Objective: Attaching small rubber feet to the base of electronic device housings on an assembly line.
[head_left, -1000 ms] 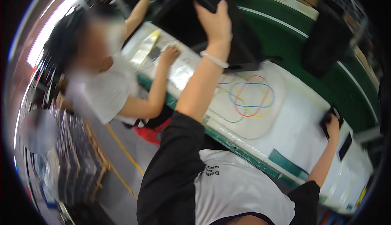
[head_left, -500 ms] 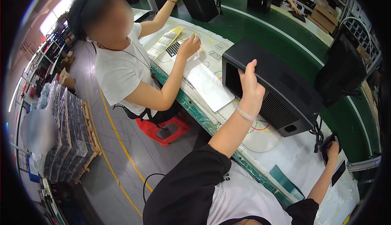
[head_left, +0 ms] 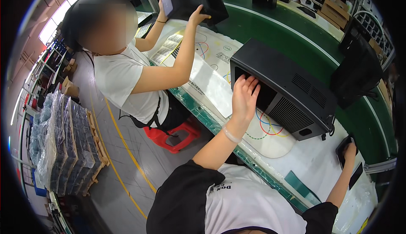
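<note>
A large black boxy case [head_left: 292, 81] with slotted vents and a dark recess in its near side lies tilted on the work table [head_left: 270, 149]. My left hand [head_left: 245, 96] is at that recess, fingers apart and slightly bent, their tips by the opening's edge; whether they touch it I cannot tell. Off to the right, my right hand [head_left: 350, 150] is closed on a small black rectangular piece [head_left: 341, 153] beside the case's rear end. A second flat black piece [head_left: 356, 176] lies just nearer than that hand.
On my left, a co-worker [head_left: 127, 73] in a white shirt holds another black case [head_left: 196, 3]. A yellow label sheet [head_left: 169, 48] and white paper [head_left: 211, 81] lie on the table. Beyond runs a green conveyor [head_left: 270, 26]; a dark monitor [head_left: 355, 77] stands right. A red stool [head_left: 173, 136] is below.
My left hand has left the case's top edge and come down to the recess. The case's top has rolled slightly. The co-worker has lifted the other case with both hands.
</note>
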Motion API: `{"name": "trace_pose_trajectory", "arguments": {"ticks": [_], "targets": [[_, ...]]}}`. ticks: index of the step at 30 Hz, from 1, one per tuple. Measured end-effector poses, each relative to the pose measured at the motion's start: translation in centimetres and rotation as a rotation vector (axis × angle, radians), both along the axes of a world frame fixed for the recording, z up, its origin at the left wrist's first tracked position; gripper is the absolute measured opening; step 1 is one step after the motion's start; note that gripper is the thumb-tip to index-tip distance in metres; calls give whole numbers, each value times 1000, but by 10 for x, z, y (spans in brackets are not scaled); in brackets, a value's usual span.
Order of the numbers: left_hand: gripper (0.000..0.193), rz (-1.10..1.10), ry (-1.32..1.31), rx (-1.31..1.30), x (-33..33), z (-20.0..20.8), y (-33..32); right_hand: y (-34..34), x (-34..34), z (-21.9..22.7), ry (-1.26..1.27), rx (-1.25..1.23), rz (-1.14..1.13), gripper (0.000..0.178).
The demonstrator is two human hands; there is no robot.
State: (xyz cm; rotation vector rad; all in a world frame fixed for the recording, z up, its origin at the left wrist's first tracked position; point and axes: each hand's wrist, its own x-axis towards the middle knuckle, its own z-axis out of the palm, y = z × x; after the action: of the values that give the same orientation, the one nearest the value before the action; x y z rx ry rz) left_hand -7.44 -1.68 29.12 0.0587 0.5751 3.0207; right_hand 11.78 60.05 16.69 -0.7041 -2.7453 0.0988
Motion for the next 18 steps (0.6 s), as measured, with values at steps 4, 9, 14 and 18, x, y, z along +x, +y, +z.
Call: {"name": "trace_pose_trajectory", "arguments": {"ticks": [4,9,14,18], "targets": [[29,28,-63,-93,20,-15,-16,-22,-5,14,-97,-117,-136,20],[18,9,16,-228,43,-18,-30,-2,12,1,-54,-202,-97,15],[13,-28,57,-318,73,-24,-29,-6,-6,-1,-129,-77,-44,8],[11,-180,30,-320,86,-24,-24,70,54,-42,136,-495,-197,2]]}}
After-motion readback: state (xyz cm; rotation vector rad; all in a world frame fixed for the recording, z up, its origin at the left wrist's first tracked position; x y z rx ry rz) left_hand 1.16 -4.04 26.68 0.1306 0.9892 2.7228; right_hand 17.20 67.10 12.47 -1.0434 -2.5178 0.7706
